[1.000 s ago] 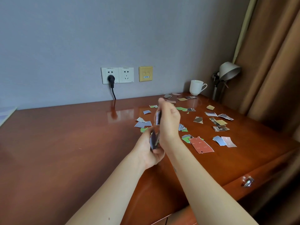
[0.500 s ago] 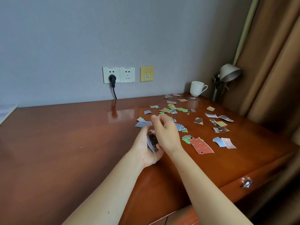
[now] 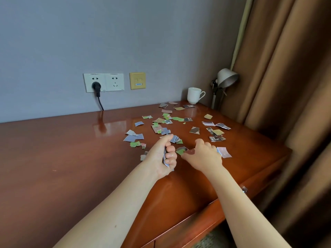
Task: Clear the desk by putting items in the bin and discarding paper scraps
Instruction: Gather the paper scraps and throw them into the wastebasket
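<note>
1. Grey-blue wall and brown curtain (image 3: 286,86) frame a glossy wooden desk (image 3: 71,158). A white mug (image 3: 194,95) and a lamp (image 3: 226,78) stand at its far right corner.
2. Torn paper scraps (image 3: 166,120) lie scattered over the right half of the desk, from the mug's foot to just beside both hands.
3. Left hand (image 3: 157,158): fingers and thumb are curled round a bundle (image 3: 165,157) of collected scraps, held on edge just above the desk.
4. Right hand (image 3: 202,154): palm down, it is lowered onto scraps at the near edge of the scatter, with the thumb beside a green piece (image 3: 180,150). Whether the fingers have closed on anything cannot be told.
5. Step in hand, as judged: gathering loose scraps with the right hand into the left-hand bundle. Most pieces are uncollected, so the task seems to be in its early part.
6. Next move, as judged: flat paper on a polished top is hard to lift. A fingertip slide or an edge pinch would serve, followed by a transfer to the left hand without loosening its hold.
7. Hidden or unclear:
   - The bin is not in view.
   - The right palm covers whatever lies beneath it.
   - The printing on the scraps is too small to read.
   - The left end of the desk is cut off.
   - The lamp's base merges with the curtain's shadow.
</note>
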`<state>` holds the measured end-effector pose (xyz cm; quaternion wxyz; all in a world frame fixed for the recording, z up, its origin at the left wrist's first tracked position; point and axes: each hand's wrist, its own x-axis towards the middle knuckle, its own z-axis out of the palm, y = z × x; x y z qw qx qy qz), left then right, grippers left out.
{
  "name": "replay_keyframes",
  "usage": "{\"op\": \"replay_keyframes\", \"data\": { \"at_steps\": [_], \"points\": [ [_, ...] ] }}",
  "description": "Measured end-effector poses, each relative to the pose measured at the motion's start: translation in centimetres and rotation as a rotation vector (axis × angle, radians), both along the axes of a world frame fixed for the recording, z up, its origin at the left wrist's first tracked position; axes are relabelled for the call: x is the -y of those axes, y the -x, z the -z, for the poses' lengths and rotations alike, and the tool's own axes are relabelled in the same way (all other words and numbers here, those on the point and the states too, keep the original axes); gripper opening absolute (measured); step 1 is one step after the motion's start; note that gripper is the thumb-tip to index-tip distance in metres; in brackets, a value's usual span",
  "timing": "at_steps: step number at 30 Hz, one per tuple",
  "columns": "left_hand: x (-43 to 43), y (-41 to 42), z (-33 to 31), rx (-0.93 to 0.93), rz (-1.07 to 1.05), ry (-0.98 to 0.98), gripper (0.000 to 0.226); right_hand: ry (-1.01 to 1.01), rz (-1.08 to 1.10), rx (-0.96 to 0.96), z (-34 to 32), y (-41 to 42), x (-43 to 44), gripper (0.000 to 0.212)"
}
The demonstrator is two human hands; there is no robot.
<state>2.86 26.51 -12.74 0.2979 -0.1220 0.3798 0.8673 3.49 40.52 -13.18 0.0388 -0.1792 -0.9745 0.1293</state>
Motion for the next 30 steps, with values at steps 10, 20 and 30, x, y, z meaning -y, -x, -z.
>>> {"op": "replay_keyframes", "data": {
  "at_steps": [10,20,30],
  "points": [
    [-0.9,1.1,0.9,-0.087,-0.015,-0.072,0.03,0.124,-0.128,0.297,-2.8,1.3,-1.1,0.056],
    [0.9,1.4,0.5,-0.036,-0.115,-0.066,0.029,0.612,-0.214,-0.277,-2.4,1.5,1.0,0.014],
    [1.0,1.0,0.3,-0.069,-0.055,-0.023,0.057,0.879,-0.297,-0.26,-3.4,0.9,3.4,0.007]
  ]
}}
